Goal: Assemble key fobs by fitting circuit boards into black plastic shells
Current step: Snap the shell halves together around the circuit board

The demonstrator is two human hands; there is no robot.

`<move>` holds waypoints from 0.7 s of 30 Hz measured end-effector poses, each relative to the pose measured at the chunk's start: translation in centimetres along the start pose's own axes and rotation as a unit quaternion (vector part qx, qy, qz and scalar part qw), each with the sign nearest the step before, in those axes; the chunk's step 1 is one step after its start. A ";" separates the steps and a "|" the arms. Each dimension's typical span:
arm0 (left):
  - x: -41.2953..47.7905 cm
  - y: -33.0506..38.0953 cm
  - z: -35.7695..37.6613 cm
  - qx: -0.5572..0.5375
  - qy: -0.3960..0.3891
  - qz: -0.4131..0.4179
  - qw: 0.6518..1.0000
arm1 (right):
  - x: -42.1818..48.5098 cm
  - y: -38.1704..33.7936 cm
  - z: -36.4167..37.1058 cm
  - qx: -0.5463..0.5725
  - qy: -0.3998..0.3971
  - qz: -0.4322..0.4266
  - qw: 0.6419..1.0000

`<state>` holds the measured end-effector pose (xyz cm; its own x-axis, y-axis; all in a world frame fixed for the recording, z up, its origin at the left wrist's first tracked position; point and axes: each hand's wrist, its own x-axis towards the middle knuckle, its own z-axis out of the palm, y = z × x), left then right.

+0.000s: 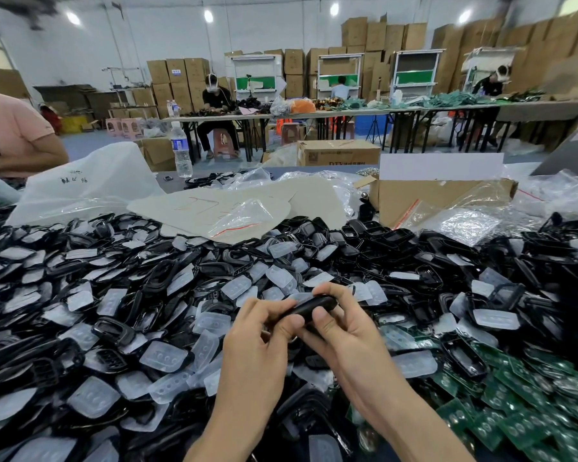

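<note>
Both my hands hold one black key fob shell (309,306) just above the heaped table. My left hand (259,338) pinches its left end between thumb and fingers. My right hand (344,331) grips its right end, fingers curled over the top and thumb on the near side. Whether a board sits inside the shell is hidden. Loose black shells (121,331) and translucent button pads (162,356) cover the table around the hands. Green circuit boards (514,408) lie in a pile at the lower right.
An open cardboard box (424,198) and clear plastic bags (461,225) sit behind the pile. Grey card sheets (214,201), a white bag (84,185) and a water bottle (181,150) stand further back. A person in a pink shirt (10,135) sits at the left.
</note>
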<state>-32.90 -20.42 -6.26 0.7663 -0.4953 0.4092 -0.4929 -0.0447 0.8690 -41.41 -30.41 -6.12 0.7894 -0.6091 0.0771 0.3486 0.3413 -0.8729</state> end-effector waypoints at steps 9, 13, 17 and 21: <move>-0.1 0.3 -0.2 0.009 0.013 0.016 1.000 | -0.4 0.1 0.4 -0.033 -0.011 -0.021 0.999; -0.2 0.2 -0.2 0.004 0.021 0.025 0.999 | -0.4 0.3 0.3 -0.041 -0.014 -0.027 0.999; -0.3 0.3 -0.3 0.021 0.019 0.034 0.999 | -0.4 0.4 0.4 -0.048 -0.022 -0.030 0.998; -0.2 0.3 -0.2 0.001 0.015 0.037 0.999 | -0.2 0.4 0.2 -0.042 -0.023 -0.030 0.998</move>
<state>-33.06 -20.15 -6.01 0.7405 -0.4705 0.4798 -0.5486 -0.0108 0.8360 -41.33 -29.97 -6.40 0.7919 -0.5918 0.1508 0.3539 0.2434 -0.9031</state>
